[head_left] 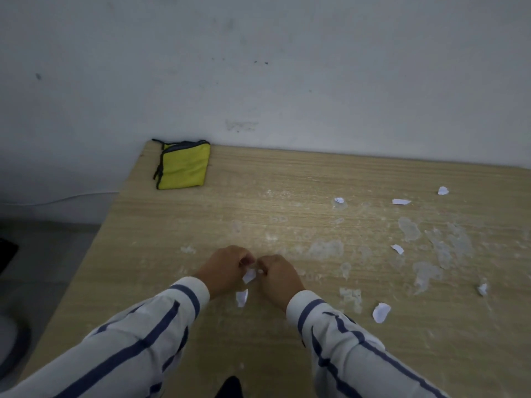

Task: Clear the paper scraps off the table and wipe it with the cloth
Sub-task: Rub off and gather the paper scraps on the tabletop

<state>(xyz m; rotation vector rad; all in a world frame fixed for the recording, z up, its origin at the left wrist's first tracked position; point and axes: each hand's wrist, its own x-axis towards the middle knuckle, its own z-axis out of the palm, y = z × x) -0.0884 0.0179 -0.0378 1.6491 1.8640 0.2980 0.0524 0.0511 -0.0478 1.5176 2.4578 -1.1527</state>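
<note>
A person's left hand (227, 268) and right hand (277, 278) meet close together low over the middle of the wooden bench (258, 182), the fingers of both curled and pinching a small white paper scrap (249, 275) between them; the gathering stage of the clean-up looks to be in hand. A second scrap (242, 297) lies just beneath the hands, a larger scrap (381, 312) near the right sleeve, and others sit well apart to the right among pale smears (327, 248). The yellow cloth (184, 165) rests folded at the far left corner. The next move likely calls for collecting the remaining pieces before any wiping
</note>
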